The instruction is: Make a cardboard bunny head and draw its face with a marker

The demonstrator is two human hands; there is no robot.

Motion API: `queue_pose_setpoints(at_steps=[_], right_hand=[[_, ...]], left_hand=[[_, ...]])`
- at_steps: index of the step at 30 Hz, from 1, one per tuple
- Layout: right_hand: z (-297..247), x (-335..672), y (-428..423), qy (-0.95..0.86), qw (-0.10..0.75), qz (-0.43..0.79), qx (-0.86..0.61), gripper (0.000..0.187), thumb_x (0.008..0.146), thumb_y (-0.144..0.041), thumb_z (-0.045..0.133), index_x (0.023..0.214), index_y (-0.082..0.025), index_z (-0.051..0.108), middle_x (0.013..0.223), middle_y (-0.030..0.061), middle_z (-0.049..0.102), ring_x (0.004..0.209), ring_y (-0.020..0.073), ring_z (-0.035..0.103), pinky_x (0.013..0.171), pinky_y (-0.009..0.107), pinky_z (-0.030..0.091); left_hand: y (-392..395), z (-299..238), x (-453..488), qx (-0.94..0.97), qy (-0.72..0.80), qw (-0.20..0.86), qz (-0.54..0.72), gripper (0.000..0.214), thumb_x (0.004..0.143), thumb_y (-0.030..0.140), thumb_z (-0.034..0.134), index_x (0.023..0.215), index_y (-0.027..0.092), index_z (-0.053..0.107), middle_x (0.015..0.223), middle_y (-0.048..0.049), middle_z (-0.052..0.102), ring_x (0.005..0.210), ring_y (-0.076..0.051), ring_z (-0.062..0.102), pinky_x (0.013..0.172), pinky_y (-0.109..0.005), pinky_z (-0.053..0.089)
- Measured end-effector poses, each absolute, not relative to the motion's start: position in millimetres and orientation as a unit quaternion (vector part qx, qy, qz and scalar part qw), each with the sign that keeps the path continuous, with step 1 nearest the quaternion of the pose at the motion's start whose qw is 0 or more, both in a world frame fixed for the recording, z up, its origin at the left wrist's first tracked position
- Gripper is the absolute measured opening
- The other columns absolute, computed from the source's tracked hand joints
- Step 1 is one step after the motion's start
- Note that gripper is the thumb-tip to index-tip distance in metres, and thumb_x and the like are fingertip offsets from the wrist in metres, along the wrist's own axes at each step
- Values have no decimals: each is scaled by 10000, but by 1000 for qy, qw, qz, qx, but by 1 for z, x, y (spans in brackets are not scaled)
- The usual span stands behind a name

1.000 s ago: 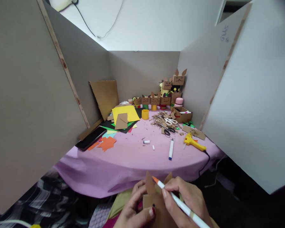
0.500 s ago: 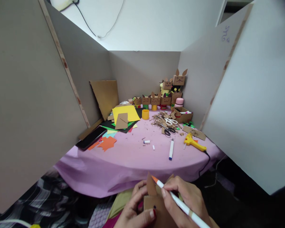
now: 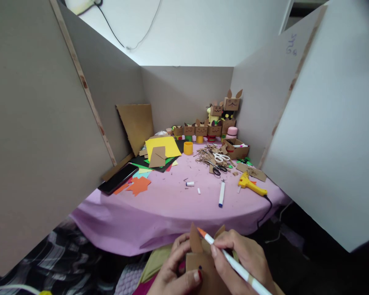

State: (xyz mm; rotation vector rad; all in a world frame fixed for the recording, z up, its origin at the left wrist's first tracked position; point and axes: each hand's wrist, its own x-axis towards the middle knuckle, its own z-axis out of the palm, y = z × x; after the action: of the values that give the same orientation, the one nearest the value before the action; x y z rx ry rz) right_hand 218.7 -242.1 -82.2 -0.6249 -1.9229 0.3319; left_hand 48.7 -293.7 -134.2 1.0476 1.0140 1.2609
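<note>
At the bottom of the view, my left hand grips a small cardboard box head with two pointed ears. A dark dot shows on its front, close to my thumb. My right hand is closed round a white marker with an orange tip. That tip points up and left, close beside the left ear; whether it touches, I cannot tell. Part of the box's right side is hidden behind my right hand. On the table beyond lie an uncapped white marker and a white cap with a blue end.
A yellow glue gun lies at the right with its cord over the edge. Black scissors, white scissors and cardboard scraps are further back. Finished cardboard heads line the rear. Coloured paper and a phone lie left.
My right hand and the marker have shifted slightly right, uncovering more of the right ear. My left hand and the box stay as they were.
</note>
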Motion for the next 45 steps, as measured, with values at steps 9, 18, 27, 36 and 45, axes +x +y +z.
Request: queue_pose_setpoints(at_steps=[9,18,27,36,45], right_hand=[[-83,215,-241,-795,535,145,-248,116,781,-102,517,720,-201,511,525,-45,548,450,84,542,452,167,404],[-85,217,-241,-799,530,120,-259,121,800,-124,526,707,-201,516,520,-39,574,431,85,544,462,180,409],[-88,218,-241,-801,530,116,-252,132,780,-113,508,691,-209,485,501,-52,552,405,76,519,438,174,391],[-90,216,-242,-792,544,118,-250,129,788,-118,511,696,-206,488,502,-46,559,403,78,524,445,180,388],[-90,218,-241,-801,533,127,-240,134,771,-96,513,705,-207,476,515,-52,564,413,70,525,460,170,389]], left_hand=[[-295,-130,50,430,427,583,542,437,630,410,760,1054,336,688,1291,-30,475,1313,-307,309,1069,-419,284],[-294,-128,51,429,418,591,540,453,638,403,753,1076,314,675,1292,-39,465,1314,-308,308,1057,-414,303],[-297,-126,51,397,439,595,543,452,603,408,778,1038,320,697,1325,-22,466,1301,-321,333,1054,-412,310],[-298,-128,50,385,449,597,542,461,577,424,793,1021,334,706,1310,-12,466,1312,-319,307,1082,-413,260],[-297,-128,50,402,438,593,542,452,608,418,775,1044,333,693,1299,-15,466,1297,-305,338,1059,-385,300]])
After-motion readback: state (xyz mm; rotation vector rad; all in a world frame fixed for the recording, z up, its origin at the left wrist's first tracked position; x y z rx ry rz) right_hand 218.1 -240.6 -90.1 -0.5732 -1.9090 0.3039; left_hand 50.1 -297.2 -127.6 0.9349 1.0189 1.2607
